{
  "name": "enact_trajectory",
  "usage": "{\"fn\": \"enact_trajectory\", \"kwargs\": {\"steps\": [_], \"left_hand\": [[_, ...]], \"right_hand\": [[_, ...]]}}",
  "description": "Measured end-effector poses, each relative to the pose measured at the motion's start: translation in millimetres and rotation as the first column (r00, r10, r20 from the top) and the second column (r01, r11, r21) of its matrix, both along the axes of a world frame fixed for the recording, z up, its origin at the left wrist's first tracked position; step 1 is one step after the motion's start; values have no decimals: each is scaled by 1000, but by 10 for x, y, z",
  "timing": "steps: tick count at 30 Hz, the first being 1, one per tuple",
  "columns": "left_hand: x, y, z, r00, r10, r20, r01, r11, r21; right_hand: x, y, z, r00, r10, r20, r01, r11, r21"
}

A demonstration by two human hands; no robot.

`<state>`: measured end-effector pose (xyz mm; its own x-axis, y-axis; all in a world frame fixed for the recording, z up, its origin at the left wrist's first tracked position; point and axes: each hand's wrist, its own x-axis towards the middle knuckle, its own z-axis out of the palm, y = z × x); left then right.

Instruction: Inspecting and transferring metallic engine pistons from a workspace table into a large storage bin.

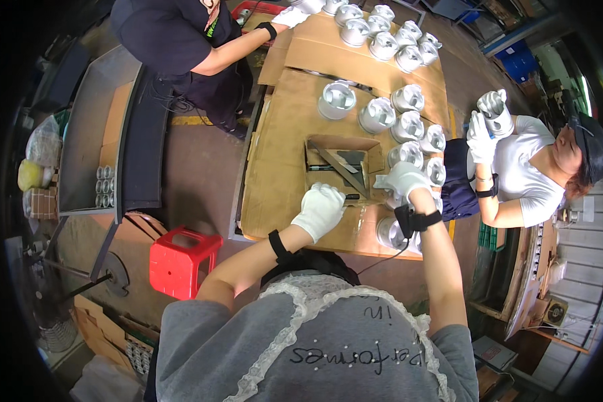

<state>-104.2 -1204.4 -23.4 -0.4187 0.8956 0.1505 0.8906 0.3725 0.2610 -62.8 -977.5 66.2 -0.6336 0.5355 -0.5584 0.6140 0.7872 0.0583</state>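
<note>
My left hand (320, 212), in a white glove, is closed at the near edge of a shallow cardboard box (328, 141). A dark pen-shaped tool (351, 197) sticks out from its fingers. To the right, my gloved right hand (405, 179) is bent over a silver metal piston, most of it hidden under the palm. Just beyond that hand stands another piston (406, 155); on the near side, one more piston (387, 232) is partly covered by my wrist. Inside the box lie a flat grey strip (340, 169) and a dark slim tool (321, 168).
Several pistons (376, 115) stand on the cardboard-covered table (281, 144), with another group (383, 45) at its far end. A co-worker at right lifts a piston (494, 114); another person (181, 40) works at far left. A red stool (181, 262) sits left of me.
</note>
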Motion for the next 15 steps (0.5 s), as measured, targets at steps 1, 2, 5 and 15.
{"fn": "enact_trajectory", "kwargs": {"steps": [1, 2, 5, 15], "left_hand": [[-1, -12, -3, 1000, 3, 2, -3, 1000, 12], [-1, -28, -6, 1000, 5, 4, -5, 1000, 25], [2, 86, -8, 1000, -21, 13, 20, 999, 32], [12, 1, -79, 1000, 7, -15, -6, 997, 79]], "right_hand": [[-56, 14, 18, 999, 23, 29, -22, 1000, -21], [-125, 48, -54, 995, 89, 46, -89, 996, 15], [-239, 532, -406, 977, 166, 134, -131, 963, -235], [-450, 164, -14, 938, 343, -48, -330, 928, 176]]}}
